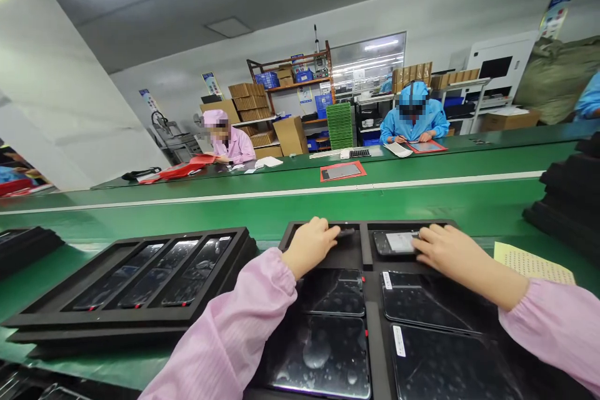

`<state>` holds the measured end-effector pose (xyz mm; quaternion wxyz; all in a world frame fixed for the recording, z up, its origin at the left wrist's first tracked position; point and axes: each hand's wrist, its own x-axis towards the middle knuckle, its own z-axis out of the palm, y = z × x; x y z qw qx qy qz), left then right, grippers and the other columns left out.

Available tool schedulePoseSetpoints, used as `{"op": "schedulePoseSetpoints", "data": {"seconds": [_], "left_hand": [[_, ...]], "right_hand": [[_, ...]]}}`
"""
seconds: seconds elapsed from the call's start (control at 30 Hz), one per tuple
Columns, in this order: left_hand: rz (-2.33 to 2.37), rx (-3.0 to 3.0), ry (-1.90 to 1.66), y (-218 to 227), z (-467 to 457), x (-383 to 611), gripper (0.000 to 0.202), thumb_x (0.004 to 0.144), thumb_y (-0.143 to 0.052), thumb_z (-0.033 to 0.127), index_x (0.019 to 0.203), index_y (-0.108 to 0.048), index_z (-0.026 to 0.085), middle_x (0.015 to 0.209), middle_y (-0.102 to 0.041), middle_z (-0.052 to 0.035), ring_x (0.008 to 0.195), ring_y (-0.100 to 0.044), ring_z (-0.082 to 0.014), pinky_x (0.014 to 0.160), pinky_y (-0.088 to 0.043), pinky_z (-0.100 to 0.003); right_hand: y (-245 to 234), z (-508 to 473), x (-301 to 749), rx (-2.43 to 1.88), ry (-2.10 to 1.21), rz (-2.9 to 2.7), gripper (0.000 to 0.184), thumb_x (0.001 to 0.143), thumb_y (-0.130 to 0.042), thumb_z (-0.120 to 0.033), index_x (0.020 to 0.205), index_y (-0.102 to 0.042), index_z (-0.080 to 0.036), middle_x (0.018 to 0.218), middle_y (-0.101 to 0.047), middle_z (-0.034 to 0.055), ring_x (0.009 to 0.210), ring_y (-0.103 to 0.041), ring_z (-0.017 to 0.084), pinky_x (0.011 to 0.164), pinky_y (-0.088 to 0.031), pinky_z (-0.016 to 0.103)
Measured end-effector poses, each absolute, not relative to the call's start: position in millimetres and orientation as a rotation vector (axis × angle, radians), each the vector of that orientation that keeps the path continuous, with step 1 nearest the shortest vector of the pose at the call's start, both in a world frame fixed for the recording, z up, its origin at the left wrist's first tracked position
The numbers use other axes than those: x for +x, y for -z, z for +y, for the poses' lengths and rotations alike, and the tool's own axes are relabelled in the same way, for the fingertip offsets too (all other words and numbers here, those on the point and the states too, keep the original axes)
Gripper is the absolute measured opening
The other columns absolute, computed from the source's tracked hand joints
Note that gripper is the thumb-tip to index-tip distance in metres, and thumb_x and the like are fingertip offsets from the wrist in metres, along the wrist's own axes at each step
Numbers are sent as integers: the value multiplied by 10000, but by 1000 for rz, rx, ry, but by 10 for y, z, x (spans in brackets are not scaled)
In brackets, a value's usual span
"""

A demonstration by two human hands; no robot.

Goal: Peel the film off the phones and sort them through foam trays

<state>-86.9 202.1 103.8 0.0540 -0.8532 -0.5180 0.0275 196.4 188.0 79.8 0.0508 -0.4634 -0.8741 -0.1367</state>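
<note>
My right hand [443, 250] has its fingers closed on the right end of a dark phone-like panel [384, 244] with a white label area, in the upper right slot of the near black foam tray [368, 249]. My left hand [312, 244] is over the upper left slot of that tray. Its fingers are pinched on a thin dark piece [347, 232] whose kind I cannot make out. Nearer to me, glossy black phone screens [321, 350] with red tabs lie in the left column. Screens with white stickers [445, 359] fill the right column.
Left stands another foam tray [35, 319] with three screens [197, 269]. Black trays [569, 194] are stacked at right, near a yellow dotted sheet [534, 262]. Across the green bench [262, 209] sit a person in pink [241, 147] and one in blue [435, 120].
</note>
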Motion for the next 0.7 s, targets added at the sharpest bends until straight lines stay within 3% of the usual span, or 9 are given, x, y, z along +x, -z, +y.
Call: {"op": "schedulePoseSetpoints", "data": {"seconds": [0.07, 0.2, 0.33, 0.43, 0.5, 0.57, 0.63, 0.7], "left_hand": [[-1512, -2648, -130, -942, 1889, -856, 235, 866, -540, 307, 1063, -608, 198, 994, -619, -99, 1010, -559, -262, 837, -459, -362], [-1557, -2661, -197, -865, 1632, -901, 303, 843, -552, 408, 952, -645, 141, 920, -654, -116, 905, -608, -272, 791, -485, -370], [-1648, -2665, -237, -913, 1496, -961, 431, 780, -602, 487, 989, -639, 112, 972, -659, -138, 931, -604, -302, 811, -491, -400], [-1705, -2737, -265, -971, 1545, -981, 627, 699, -671, 524, 1144, -573, 93, 1100, -621, -169, 1039, -551, -340, 903, -438, -452], [-1740, -2785, -283, -1033, 1620, -1000, 688, 654, -721, 496, 1190, -544, 103, 1097, -622, -158, 1034, -559, -325, 894, -446, -418], [-1733, -2843, -287, -1100, 1675, -1029, 553, 670, -732, 424, 1134, -588, 159, 1022, -648, -89, 966, -597, -252, 829, -475, -312], [-1707, -2882, -271, -1126, 1669, -1064, 280, 746, -681, 337, 988, -648, 200, 925, -648, -29, 868, -610, -182, 756, -475, -242], [-1621, -2808, -141, -1069, 1599, -1102, 104, 825, -584, 248, 867, -663, 196, 842, -622, -23, 793, -593, -164, 708, -466, -247]], "right_hand": [[-692, 1770, 2009, -1373, 406, -2675, 44, 790, -626, -185, 758, -643, -160, 765, -625, 84, 716, -614, 256, 633, -462, 331], [-634, 1550, 2059, -1387, 318, -2680, 186, 719, -704, -321, 792, -654, -157, 735, -632, 68, 663, -621, 255, 581, -498, 331], [-764, 1537, 2052, -1553, -209, -2645, 415, 581, -750, -265, 962, -631, -151, 901, -637, 82, 809, -620, 290, 694, -516, 362], [-858, 1580, 2065, -1548, -404, -2614, 268, 630, -673, -203, 882, -583, -199, 853, -628, 21, 755, -626, 223, 626, -506, 276], [-886, 1542, 2076, -1406, -291, -2603, 137, 702, -597, -191, 825, -540, -211, 794, -606, 1, 649, -616, 184, 538, -476, 245], [-878, 1441, 2077, -1174, 0, -2563, 36, 782, -497, -179, 774, -506, -213, 734, -568, 1, 543, -581, 166, 460, -422, 249], [-835, 1312, 2063, -980, 358, -2499, 180, 818, -384, -111, 704, -481, -210, 665, -525, 8, 477, -532, 168, 432, -372, 273], [-768, 1202, 2036, -902, 609, -2467, 298, 806, -300, -20, 654, -480, -204, 619, -506, 17, 469, -509, 178, 449, -361, 293]]}}
